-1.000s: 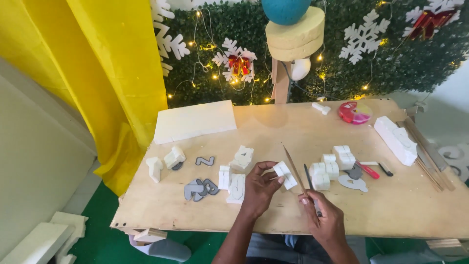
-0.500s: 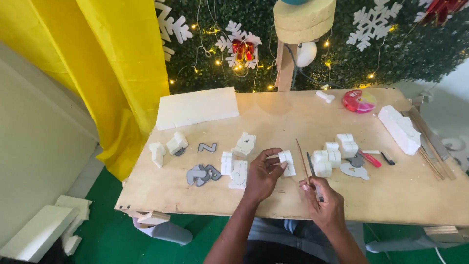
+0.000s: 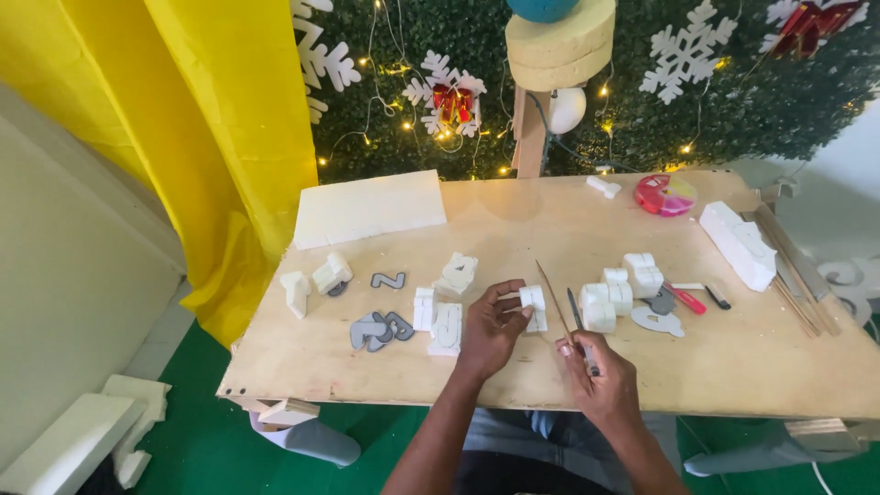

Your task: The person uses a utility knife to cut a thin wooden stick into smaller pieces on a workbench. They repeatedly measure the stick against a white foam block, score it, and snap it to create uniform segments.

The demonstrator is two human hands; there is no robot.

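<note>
Wooden table (image 3: 513, 229), seen from above by the seated person.

Left hand (image 3: 490, 330): fingers closed around a small white foam piece (image 3: 532, 299), held just above the table near its middle front.

Right hand (image 3: 600, 378): closed around a thin wooden stick (image 3: 554, 302) that slants up and to the left, its tip close to the foam piece; a dark pen-like tool (image 3: 579, 323) lies along the same grip.

Left of the hands: white foam blocks (image 3: 438, 316), grey cut-out shapes (image 3: 376, 328).

Right: a cluster of foam pieces (image 3: 616, 289), a red-handled tool (image 3: 686, 299), a long foam block (image 3: 738, 243).

Far left: a flat white foam sheet (image 3: 369, 207). Far right: a pink round case (image 3: 666, 194).
</note>
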